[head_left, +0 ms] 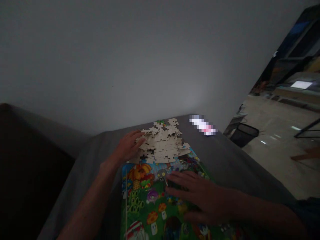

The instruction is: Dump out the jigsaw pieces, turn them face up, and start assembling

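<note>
- The left hand (127,146) was laid against loose jigsaw pieces (160,143), fingers narrowly together, nothing gripped.
- The right hand (202,196) was spread wide on the colourful jigsaw picture (147,200), nothing held.

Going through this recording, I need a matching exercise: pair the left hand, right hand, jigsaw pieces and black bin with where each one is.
Column 1
1. Left hand
2. Right hand
3. Jigsaw pieces
4. Black bin

Column 2
A. On the floor, beyond the grey-covered surface
B. Spread over the colourful mushroom picture
C. Against the edge of the pieces
D. Heaped beige side up, beyond the picture

Pairs: 1-C, 2-B, 3-D, 4-A
</note>
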{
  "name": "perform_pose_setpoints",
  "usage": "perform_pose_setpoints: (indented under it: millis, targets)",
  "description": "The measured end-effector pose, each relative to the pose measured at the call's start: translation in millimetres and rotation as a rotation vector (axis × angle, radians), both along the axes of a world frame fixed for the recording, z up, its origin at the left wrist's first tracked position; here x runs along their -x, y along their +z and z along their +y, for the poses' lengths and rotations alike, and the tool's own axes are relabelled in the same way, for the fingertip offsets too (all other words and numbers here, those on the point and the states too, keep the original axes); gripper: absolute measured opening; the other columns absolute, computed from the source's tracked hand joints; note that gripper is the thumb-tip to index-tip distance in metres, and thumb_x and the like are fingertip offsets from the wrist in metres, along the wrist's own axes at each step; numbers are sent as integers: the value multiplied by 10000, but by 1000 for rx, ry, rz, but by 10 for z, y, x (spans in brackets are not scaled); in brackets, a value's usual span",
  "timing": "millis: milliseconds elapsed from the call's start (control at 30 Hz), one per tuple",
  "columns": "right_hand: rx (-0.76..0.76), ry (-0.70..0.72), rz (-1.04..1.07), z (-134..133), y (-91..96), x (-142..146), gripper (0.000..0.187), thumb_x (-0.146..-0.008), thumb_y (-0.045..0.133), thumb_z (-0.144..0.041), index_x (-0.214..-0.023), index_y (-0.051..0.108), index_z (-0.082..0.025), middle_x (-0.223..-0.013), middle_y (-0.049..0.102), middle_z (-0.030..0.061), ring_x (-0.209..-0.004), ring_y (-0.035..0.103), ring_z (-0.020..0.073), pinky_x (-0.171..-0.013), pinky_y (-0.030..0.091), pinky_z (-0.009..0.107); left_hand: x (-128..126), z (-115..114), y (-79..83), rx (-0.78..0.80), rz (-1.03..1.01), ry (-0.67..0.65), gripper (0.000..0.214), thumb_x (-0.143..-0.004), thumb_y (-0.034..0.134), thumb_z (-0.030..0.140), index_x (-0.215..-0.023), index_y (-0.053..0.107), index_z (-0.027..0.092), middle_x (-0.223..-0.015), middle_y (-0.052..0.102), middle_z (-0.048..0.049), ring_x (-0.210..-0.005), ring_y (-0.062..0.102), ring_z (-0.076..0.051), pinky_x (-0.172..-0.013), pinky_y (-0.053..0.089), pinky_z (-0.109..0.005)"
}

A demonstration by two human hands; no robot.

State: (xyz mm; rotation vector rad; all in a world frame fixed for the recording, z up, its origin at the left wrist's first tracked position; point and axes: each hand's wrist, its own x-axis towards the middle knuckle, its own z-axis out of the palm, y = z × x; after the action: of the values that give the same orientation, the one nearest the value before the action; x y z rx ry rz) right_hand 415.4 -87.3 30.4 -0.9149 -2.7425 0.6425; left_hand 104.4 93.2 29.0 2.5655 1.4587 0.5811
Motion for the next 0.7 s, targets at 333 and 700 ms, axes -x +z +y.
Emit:
perform_pose_setpoints:
  millis: [333,700]
  targets:
    - [57,113,-172,-288,125,36,758,-973,597,-283,-1614,213,-411,-1645,311,25,-1522,304,282,-1226,347,524,-59,8,-151,146,119,5,652,-999,366,657,-1523,469,283,-1658,347,-94,-1546,262,-329,-1226,242,-577]
    - [-244,-445,-79,2077,565,299,758,-928,647,-535,-1570,389,-226,-1647,352,115,-1537,287,292,-1271,214,487,5,-184,-59,306,260,-31,1197,-643,657,892,-1615,286,298,-1718,-3,-124,-1576,-29,-385,-1253,54,-606]
